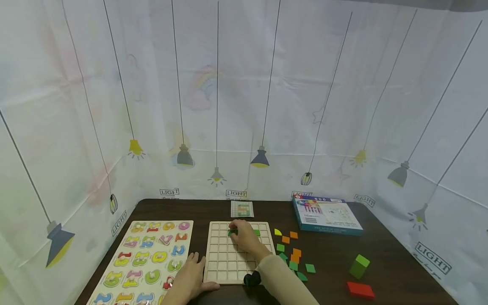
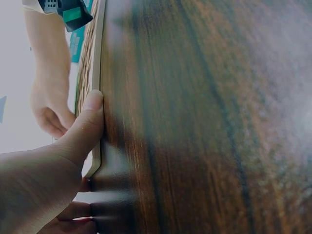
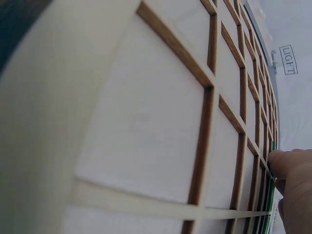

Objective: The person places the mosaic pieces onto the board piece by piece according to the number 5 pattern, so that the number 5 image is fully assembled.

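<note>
A pale wooden grid board (image 1: 225, 277) lies in front of me, its square cells split by thin ridges. My right hand (image 1: 245, 238) reaches over its upper part, fingers bent down and pinching a green tile (image 1: 231, 233) at a cell. Another green tile (image 1: 257, 232) sits just right of that hand. In the right wrist view, the fingertips (image 3: 279, 163) are right at the far cells, beside a green strip. My left hand (image 1: 189, 275) rests at the board's lower left corner, with the thumb (image 2: 87, 117) against the front edge and the other fingers along the left side.
Left lies a number puzzle board (image 1: 146, 245) with coloured knobbed pieces. Several green, orange and yellow tiles (image 1: 293, 266) are scattered right of the grid. A pattern card (image 1: 242, 209) and a flat box (image 1: 328, 216) lie behind. Green (image 1: 359, 267) and red blocks (image 1: 360, 290) are far right.
</note>
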`<state>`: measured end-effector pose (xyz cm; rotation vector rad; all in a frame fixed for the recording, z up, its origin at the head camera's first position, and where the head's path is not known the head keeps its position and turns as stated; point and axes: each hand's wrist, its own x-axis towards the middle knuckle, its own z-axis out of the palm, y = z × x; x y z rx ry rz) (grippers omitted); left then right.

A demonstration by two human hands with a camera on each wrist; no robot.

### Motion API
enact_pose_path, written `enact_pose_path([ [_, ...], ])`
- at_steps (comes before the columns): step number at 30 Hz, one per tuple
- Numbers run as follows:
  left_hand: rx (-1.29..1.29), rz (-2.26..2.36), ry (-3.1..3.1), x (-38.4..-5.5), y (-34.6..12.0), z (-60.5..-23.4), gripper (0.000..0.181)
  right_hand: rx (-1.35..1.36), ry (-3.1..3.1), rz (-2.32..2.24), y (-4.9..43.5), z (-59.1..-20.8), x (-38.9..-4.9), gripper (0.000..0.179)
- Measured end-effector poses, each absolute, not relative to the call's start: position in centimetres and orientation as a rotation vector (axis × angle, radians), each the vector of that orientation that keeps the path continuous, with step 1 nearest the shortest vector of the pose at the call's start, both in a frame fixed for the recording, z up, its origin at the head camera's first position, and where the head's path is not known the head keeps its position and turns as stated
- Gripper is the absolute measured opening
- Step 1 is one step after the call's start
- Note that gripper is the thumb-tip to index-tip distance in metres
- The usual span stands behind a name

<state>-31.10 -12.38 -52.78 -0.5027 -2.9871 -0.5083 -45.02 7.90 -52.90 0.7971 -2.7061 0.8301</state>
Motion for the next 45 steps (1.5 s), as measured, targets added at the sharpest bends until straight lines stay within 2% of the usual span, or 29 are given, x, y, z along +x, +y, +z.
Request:
enact_pose_path([
  [13, -0.515, -0.525, -2.982, -30.8, -11.8, -52.5, 0.096, 0.774, -2.711, 0.838, 8.9, -53.1, -44.9, 0.024],
  [22, -0.449, -0.508, -3.015, -30.8, -12.1, -52.3, 0.097, 0.741, -2.66, 1.046, 10.8, -51.6, -44.4, 0.024],
  [32, -0.463, -0.488, -2.988, -30.6, -12.5, -52.2, 0.095, 0.566, -2.554, 1.025, 17.2, -51.5, -44.7, 0.022],
  [45, -0.481, -0.494, -3.006, -30.6, -12.3, -52.2, 0.095, 0.292, -2.644, 0.903, 25.4, -52.1, -43.8, 0.03],
])
